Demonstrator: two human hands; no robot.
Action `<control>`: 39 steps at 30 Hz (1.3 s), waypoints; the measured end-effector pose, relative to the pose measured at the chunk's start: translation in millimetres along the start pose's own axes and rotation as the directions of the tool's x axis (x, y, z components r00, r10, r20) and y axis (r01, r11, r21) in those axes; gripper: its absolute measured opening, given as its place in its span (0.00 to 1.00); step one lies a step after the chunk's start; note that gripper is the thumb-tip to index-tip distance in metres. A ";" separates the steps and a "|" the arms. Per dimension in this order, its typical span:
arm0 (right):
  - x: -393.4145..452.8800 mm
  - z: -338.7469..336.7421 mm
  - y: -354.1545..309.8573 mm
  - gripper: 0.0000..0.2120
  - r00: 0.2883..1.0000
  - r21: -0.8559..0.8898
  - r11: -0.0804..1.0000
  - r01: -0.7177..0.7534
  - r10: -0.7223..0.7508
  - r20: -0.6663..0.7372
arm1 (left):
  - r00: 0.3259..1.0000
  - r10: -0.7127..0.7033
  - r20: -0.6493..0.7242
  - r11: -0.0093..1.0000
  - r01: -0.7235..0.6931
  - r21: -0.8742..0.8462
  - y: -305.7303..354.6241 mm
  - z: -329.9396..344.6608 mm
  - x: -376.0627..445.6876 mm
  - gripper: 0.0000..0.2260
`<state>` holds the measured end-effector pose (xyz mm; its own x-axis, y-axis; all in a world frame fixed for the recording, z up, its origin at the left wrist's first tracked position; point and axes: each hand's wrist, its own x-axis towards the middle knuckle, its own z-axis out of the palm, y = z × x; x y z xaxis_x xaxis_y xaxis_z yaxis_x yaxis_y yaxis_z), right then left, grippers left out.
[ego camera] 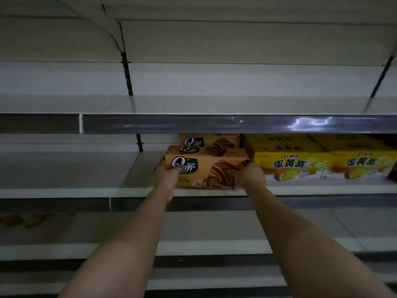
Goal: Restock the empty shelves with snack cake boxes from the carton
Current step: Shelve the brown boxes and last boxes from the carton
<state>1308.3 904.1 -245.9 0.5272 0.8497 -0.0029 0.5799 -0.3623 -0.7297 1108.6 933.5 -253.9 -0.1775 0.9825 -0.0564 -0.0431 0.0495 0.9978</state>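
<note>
Because the shelf above [193, 123] crosses the middle of the frame, the top of the rear orange Q-brand snack cake box [211, 140] is cut off, and the upper parts of the yellow egg-yolk pie boxes [292, 163] at centre right are hidden as well. The scene is dim, and small print on the packaging cannot be read. A blurred orange and green shape [25, 219] at lower left, under the stocked shelf [150, 191], cannot be identified. The carton is not in view.

Both bare forearms rise from the bottom edge toward frame centre. The left hand [166, 176] grips the left end of the front orange snack cake box [204, 172], thumb on its printed face, the other fingers hidden behind the box. The right hand [250, 175] holds the right end of the same box, fingers curled over the corner; their tips are hard to make out. This box stands on the stocked shelf at centre frame, just in front of the rear box and touching or nearly touching the yellow boxes to its right.
</note>
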 end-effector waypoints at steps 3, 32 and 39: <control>7.9 16.4 5.7 0.20 0.997 0.179 0.982 -0.055 0.065 -0.048 | 1.000 -0.012 -0.014 1.000 0.012 0.006 -12.4 2.3 18.7 0.17; 79.7 63.7 -17.5 0.38 0.989 0.537 0.832 -0.135 0.146 0.023 | 0.992 0.120 0.049 0.916 -0.130 0.380 -23.5 45.4 75.2 0.15; 76.2 54.1 -18.7 0.35 0.987 0.552 0.822 -0.141 0.071 0.146 | 0.988 0.086 0.126 0.933 -0.124 0.338 -17.8 45.9 78.0 0.20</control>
<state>1304.1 996.4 -269.4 0.4704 0.8688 -0.1543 0.0602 -0.2060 -0.9767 1140.6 1017.6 -274.5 -0.0554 0.9979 0.0338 0.3135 -0.0148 0.9495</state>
